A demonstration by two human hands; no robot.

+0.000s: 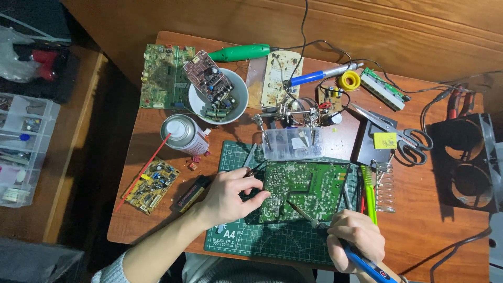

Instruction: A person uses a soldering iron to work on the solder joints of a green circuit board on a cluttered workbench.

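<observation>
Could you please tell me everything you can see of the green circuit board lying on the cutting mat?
The green circuit board is a flat rectangle lying solder side up on the green cutting mat, pale traces and solder points covering its face. The left hand rests on its left edge, gripping tweezers. The right hand holds a blue soldering iron whose tip meets the board's lower middle.

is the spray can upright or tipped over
Tipped over: the spray can lies on its side on the table, its red straw stretching along the wood.
</observation>
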